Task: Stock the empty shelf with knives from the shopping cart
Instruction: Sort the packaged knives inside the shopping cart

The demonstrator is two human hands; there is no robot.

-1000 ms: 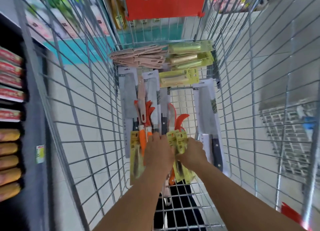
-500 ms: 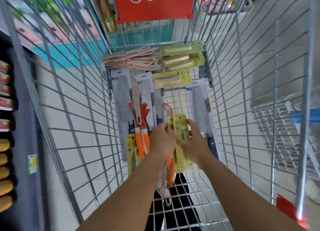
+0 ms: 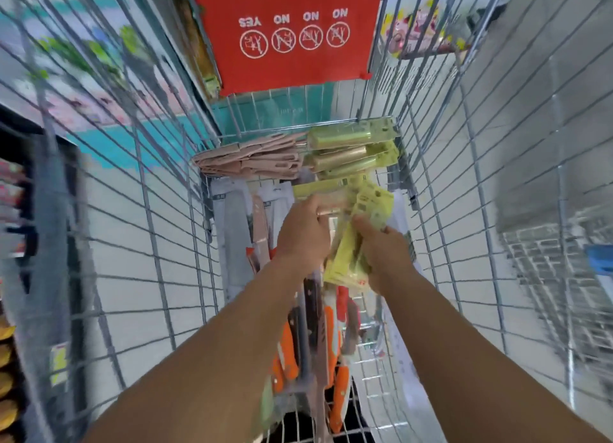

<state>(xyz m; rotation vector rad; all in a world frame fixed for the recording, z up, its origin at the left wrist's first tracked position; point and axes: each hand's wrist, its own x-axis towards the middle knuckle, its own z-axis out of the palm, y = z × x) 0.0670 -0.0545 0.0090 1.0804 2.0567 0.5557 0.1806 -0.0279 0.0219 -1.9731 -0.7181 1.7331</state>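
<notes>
**Fingers closed on 2 sets of yellow-green packs above the cart floor**

Fingers of the left hand [image 3: 303,233] are curled round a yellow-green carded knife pack [image 3: 318,190], which is held with its long axis running roughly left to right, level with the knuckles and stretching away toward the right. Just to the right of it, a bundle of yellow-green packs [image 3: 351,257] is gripped by the right hand [image 3: 386,253], whose fingertips are wrapped over the bundle's front; how many packs are in it cannot be told through the blur. The bundle's long axis is tilted, its lower end nearer the person and its upper end fanned out toward the far right. The 2 loads are seen to meet or overlap near the left thumb, so the left hand's pack is judged likely to be laid onto the bundle, the left hand being the nearer to it.

Both forearms are stretched forward and down into the shopping cart [image 3: 159,243], converging over its middle, the wrists raised above the stock. Below the hands, orange-handled knives [image 3: 288,359] and grey carded knives [image 3: 232,230] lie lengthwise on the cart floor. Further yellow-green packs [image 3: 351,154] are stacked at the far end. No shelf being stocked is shown.
</notes>
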